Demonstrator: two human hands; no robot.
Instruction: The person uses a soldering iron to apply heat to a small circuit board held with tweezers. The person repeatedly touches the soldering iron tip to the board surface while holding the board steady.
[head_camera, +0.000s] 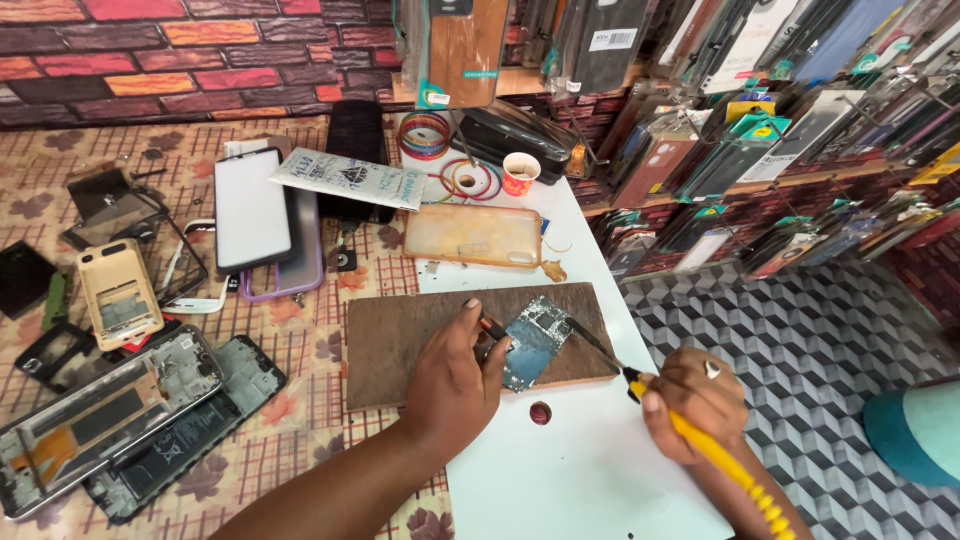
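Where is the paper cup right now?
Head view, upper middle: the paper cup stands on the white table, right of the bangles, behind the clear phone case.

The left hand (455, 375) covers the near-left edge of the circuit board (535, 340), and whatever dark thing its fingers pinch against the board is too hidden to name. The fine tip of the yellow-handled tool (700, 440) is too thin to tell whether it touches the board. The tool's handle runs out of the picture at the bottom edge, as do both forearms. The right hand (700, 400) wraps the handle, hiding its front part. The open phone frame (100, 415) is cut by the left edge. A teal rounded object (920, 430) is cut by the right edge and cannot be identified. The small parts around the phones on the counter (580, 480) are too small to tell.
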